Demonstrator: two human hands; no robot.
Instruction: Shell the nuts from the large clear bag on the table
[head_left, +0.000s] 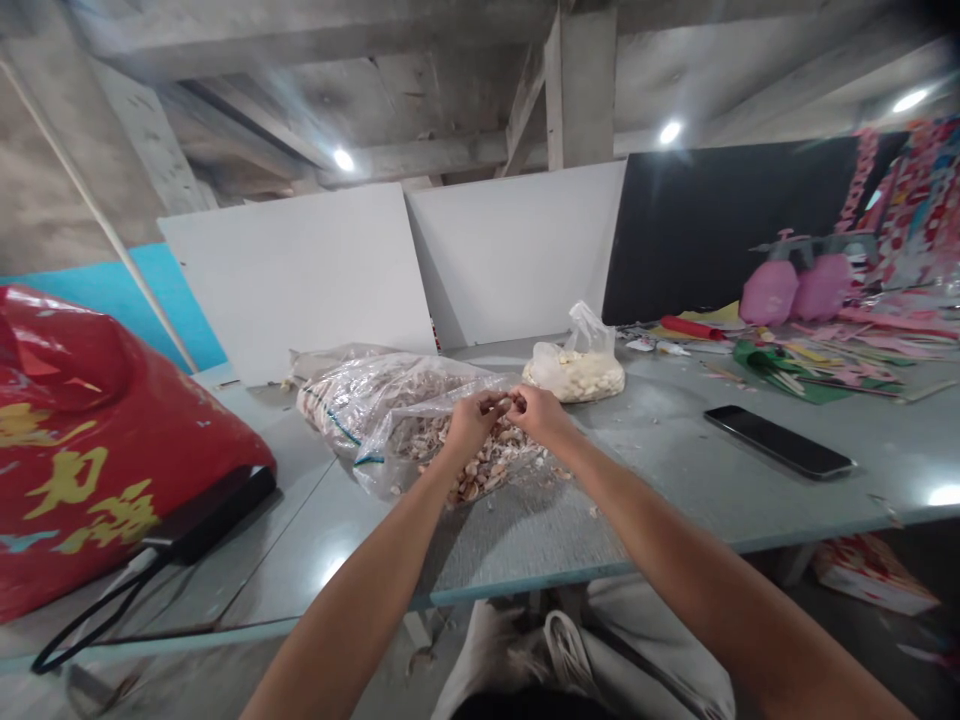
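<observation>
My left hand [474, 420] and my right hand [534, 412] meet fingertip to fingertip, both closed in a pinch. Whatever lies between the fingers is too small to make out. Below them is a loose pile of brown and whitish shell-like pieces [480, 475], spilling from the mouth of a large clear plastic bag [375, 390] to the left. Just behind my right hand stands a smaller clear bag [577, 375] with pale, cream-coloured pieces inside, its top gathered upward.
A black phone [776, 440] lies on the grey table [667, 470] to the right. A bulging red bag [112, 440] and a black strapped object [217, 515] occupy the left. Pink bottles [769, 292] and paper scraps [795, 370] lie far right. White panels [517, 255] stand behind.
</observation>
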